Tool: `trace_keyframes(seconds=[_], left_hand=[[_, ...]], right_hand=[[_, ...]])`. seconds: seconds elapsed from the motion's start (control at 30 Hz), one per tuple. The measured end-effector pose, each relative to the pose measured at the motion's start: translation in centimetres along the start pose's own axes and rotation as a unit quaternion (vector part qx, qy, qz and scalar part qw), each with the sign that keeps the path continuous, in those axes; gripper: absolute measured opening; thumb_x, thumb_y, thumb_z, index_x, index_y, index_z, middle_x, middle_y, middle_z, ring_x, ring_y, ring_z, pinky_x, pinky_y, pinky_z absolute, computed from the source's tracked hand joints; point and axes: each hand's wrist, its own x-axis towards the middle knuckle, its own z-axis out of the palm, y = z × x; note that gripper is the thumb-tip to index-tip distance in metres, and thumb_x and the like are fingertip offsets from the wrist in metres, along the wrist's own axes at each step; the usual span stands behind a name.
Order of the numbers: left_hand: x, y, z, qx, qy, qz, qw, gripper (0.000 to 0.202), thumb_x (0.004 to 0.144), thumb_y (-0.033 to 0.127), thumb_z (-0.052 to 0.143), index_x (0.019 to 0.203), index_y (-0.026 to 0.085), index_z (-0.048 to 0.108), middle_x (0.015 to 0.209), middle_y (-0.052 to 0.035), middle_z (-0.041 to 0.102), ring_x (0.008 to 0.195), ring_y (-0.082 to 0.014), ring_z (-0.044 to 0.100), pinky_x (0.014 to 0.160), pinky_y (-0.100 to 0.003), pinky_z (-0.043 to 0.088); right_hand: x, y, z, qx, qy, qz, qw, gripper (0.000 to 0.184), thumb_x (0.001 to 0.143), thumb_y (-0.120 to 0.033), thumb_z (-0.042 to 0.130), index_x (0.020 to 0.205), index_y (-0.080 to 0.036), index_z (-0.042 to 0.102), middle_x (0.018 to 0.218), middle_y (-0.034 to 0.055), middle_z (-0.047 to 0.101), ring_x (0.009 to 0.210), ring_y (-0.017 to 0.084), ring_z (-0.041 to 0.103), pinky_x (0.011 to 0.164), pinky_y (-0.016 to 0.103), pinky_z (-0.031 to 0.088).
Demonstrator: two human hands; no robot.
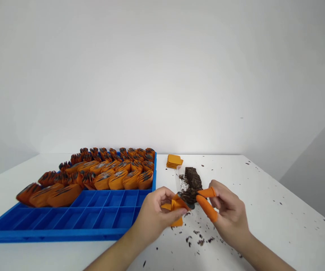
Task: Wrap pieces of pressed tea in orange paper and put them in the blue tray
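Note:
My left hand point(161, 210) is closed, thumb and fingers pinching a small folded orange packet point(178, 203) with a dark edge. My right hand point(227, 209) wears orange finger cots on the thumb and one finger. Those two covered tips come together at the dark brown flakes, just right of the packet; what lies between them is too small to name. Behind the fingers stands a curved stack of thin dark brown flakes point(193, 178). Under my left hand, more orange pieces point(177, 223) show in part on the table.
A blue compartment tray point(106, 233) on the left holds rows of orange packets with dark edges point(117, 177); its front cells are bare. A small pile of flat orange pieces point(174, 161) lies at the back. Dark crumbs point(200, 241) litter the white table point(278, 210). A wall rises behind.

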Motion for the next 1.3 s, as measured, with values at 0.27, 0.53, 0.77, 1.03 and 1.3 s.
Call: trace_keyframes(seconds=[0.27,0.53,0.77,1.03,1.3], left_hand=[[-0.1,0.2,0.2,-0.003,0.006,-0.011,1.000,0.036,0.074,0.035,0.096,0.091,0.018,0.069,0.095,-0.0093,0.082,0.083,-0.0234,0.077,0.067,-0.029,0.063],[-0.2,0.4,0.4,0.002,0.012,-0.018,1.000,0.036,0.074,0.031,0.095,0.094,0.018,0.068,0.098,-0.0072,0.080,0.081,-0.0223,0.077,0.067,-0.030,0.065],[-0.1,-0.4,0.4,0.010,0.022,-0.015,1.000,0.039,0.074,0.031,0.095,0.096,0.019,0.065,0.097,-0.0033,0.077,0.076,-0.0190,0.076,0.066,-0.027,0.061],[-0.3,-0.4,0.4,0.023,0.019,-0.014,0.999,0.035,0.076,0.026,0.092,0.094,0.019,0.063,0.092,-0.0011,0.075,0.072,-0.0174,0.074,0.061,-0.025,0.057],[-0.4,-0.3,0.3,-0.015,-0.011,-0.012,1.000,0.034,0.078,0.027,0.092,0.098,0.018,0.066,0.097,-0.0038,0.077,0.074,-0.0182,0.075,0.067,-0.030,0.062]], right_hand=[[-0.3,0.0,0.3,-0.041,0.027,0.012,0.999,0.045,0.098,-0.029,0.072,0.066,-0.024,0.040,0.065,-0.0048,0.034,0.057,0.014,0.034,0.052,0.030,0.027],[-0.4,0.2,0.4,-0.045,-0.001,-0.016,0.999,0.028,0.097,-0.027,0.074,0.075,-0.025,0.057,0.065,-0.0054,0.035,0.056,0.013,0.037,0.052,0.030,0.030],[-0.5,0.5,0.4,0.001,0.017,0.010,1.000,0.041,0.098,-0.027,0.075,0.068,-0.023,0.047,0.067,-0.0049,0.036,0.058,0.013,0.038,0.053,0.030,0.029],[-0.5,0.4,1.0,0.022,0.015,0.066,0.997,0.053,0.097,-0.033,0.077,0.064,-0.022,0.037,0.066,-0.0050,0.037,0.058,0.012,0.036,0.052,0.029,0.029],[0.0,1.4,0.2,-0.002,-0.026,0.028,0.999,0.023,0.099,-0.035,0.077,0.080,-0.025,0.069,0.067,-0.0047,0.038,0.060,0.015,0.041,0.055,0.031,0.032]])
